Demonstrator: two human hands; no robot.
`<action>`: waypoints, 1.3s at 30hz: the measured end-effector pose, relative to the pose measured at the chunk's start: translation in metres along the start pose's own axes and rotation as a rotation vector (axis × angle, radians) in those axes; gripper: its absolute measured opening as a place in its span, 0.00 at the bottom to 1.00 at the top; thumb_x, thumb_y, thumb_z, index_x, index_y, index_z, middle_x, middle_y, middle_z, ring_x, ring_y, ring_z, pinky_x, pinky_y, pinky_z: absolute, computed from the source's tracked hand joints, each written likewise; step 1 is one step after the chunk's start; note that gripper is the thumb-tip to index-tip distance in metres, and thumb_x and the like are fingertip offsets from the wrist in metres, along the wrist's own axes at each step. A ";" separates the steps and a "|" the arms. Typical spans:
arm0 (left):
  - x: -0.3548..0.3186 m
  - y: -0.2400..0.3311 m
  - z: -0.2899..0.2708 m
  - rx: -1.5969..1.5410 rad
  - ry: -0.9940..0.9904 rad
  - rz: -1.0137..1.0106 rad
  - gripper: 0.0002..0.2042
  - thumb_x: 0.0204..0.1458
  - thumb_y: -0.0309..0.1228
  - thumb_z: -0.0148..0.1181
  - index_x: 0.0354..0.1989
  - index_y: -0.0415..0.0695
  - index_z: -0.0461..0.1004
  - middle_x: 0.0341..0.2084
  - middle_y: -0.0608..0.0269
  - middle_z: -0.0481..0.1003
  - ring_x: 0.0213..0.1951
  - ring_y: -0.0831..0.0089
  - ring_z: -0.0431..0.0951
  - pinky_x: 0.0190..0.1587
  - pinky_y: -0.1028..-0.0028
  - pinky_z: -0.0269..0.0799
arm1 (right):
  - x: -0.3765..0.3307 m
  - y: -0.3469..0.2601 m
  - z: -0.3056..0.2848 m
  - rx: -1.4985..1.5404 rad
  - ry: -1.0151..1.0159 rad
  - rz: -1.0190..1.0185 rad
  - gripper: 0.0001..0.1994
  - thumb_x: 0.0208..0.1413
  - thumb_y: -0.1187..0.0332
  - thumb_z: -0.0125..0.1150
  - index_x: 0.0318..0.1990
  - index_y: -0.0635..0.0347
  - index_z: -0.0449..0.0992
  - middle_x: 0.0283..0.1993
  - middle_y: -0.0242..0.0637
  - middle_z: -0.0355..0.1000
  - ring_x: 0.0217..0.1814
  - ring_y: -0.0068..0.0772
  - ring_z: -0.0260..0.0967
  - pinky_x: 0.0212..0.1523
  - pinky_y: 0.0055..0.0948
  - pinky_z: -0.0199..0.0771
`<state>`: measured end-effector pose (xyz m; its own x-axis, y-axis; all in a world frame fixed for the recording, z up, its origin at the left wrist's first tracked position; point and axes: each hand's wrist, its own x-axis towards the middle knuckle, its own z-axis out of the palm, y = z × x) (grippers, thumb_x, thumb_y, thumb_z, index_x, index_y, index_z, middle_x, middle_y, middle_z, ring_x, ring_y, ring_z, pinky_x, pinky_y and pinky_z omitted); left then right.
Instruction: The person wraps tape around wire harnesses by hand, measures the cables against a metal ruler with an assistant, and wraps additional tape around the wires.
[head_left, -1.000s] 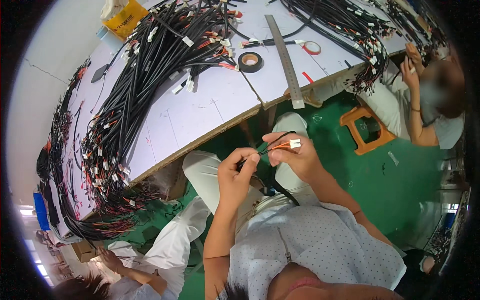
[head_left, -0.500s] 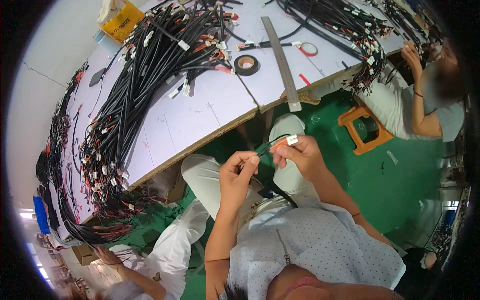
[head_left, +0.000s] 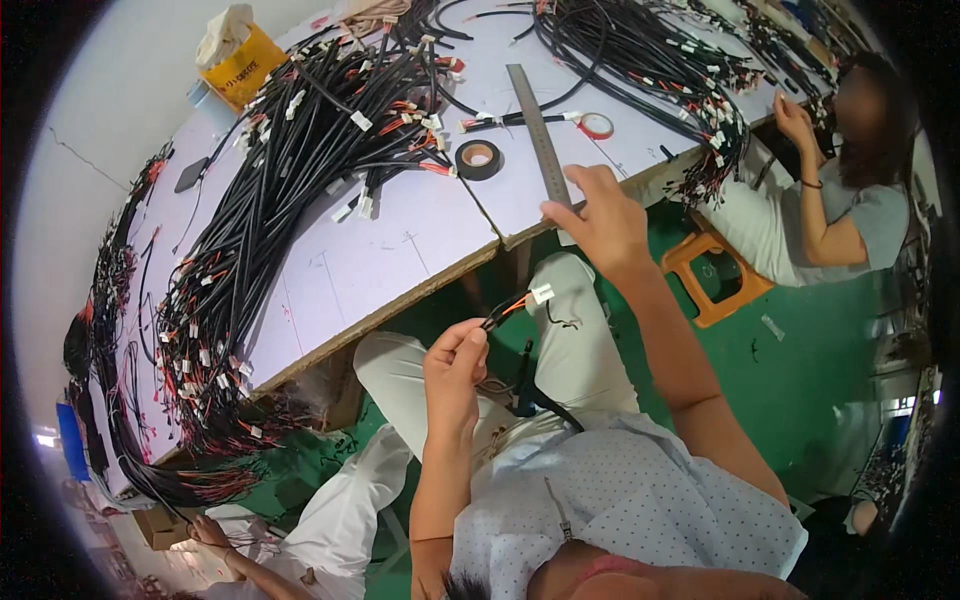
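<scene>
My left hand (head_left: 457, 365) is closed on a black cable, pinching it near the split end above my lap. From that end run thin orange and black wires to a white connector (head_left: 541, 294), and another short black wire hangs loose beside it. My right hand (head_left: 607, 225) reaches over the table's front edge with thumb and fingers apart, nothing seen in it. Its thumb is at the near end of a steel ruler (head_left: 533, 125); whether it touches is unclear. The red strip seen there earlier is hidden, apparently behind this hand.
A large bundle of black cables (head_left: 270, 190) covers the table's left part; another bundle (head_left: 640, 60) lies far right. Nearby are a black tape roll (head_left: 479, 176) and a red-edged tape roll (head_left: 597, 126). An orange stool (head_left: 676, 264) stands right. Co-workers sit right and lower left.
My right hand has let go of the connector end and moved up and away to the table edge by the ruler. My left hand keeps the cable, slightly lower and further left.
</scene>
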<state>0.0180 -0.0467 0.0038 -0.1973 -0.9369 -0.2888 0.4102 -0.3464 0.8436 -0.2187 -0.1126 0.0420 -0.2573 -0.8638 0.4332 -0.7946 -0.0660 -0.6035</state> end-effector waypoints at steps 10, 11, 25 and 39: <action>0.001 0.011 -0.014 -0.040 0.050 0.048 0.08 0.55 0.31 0.57 0.40 0.41 0.75 0.15 0.77 0.59 0.16 0.87 0.53 0.18 0.83 0.46 | 0.010 0.036 0.006 0.583 -0.182 0.153 0.30 0.45 0.78 0.64 0.59 0.67 0.63 0.50 0.40 0.68 0.30 0.18 0.67 0.30 0.18 0.68; 0.001 0.014 -0.015 -0.054 0.034 0.012 0.09 0.55 0.30 0.56 0.40 0.40 0.75 0.15 0.77 0.59 0.16 0.87 0.52 0.18 0.83 0.46 | 0.008 0.033 -0.004 0.711 -0.183 0.220 0.31 0.45 0.78 0.63 0.60 0.68 0.61 0.50 0.40 0.68 0.29 0.18 0.65 0.29 0.18 0.67; 0.000 0.043 -0.029 0.132 -0.079 -0.034 0.15 0.58 0.32 0.48 0.47 0.36 0.73 0.18 0.74 0.63 0.18 0.88 0.52 0.19 0.84 0.46 | -0.078 0.008 -0.099 1.227 -0.356 0.162 0.39 0.52 0.70 0.59 0.67 0.66 0.43 0.34 0.39 0.66 0.22 0.25 0.64 0.23 0.22 0.67; -0.004 0.053 -0.037 0.281 -0.152 -0.064 0.15 0.60 0.32 0.47 0.49 0.38 0.73 0.21 0.77 0.65 0.21 0.89 0.55 0.22 0.86 0.48 | -0.090 0.026 -0.119 0.555 -0.930 -0.001 0.10 0.56 0.76 0.55 0.46 0.62 0.73 0.26 0.37 0.75 0.24 0.27 0.72 0.23 0.25 0.70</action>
<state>0.0729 -0.0634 0.0330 -0.3541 -0.8883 -0.2925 0.1351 -0.3581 0.9239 -0.2822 0.0225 0.0669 0.4470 -0.8886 -0.1024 -0.3745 -0.0820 -0.9236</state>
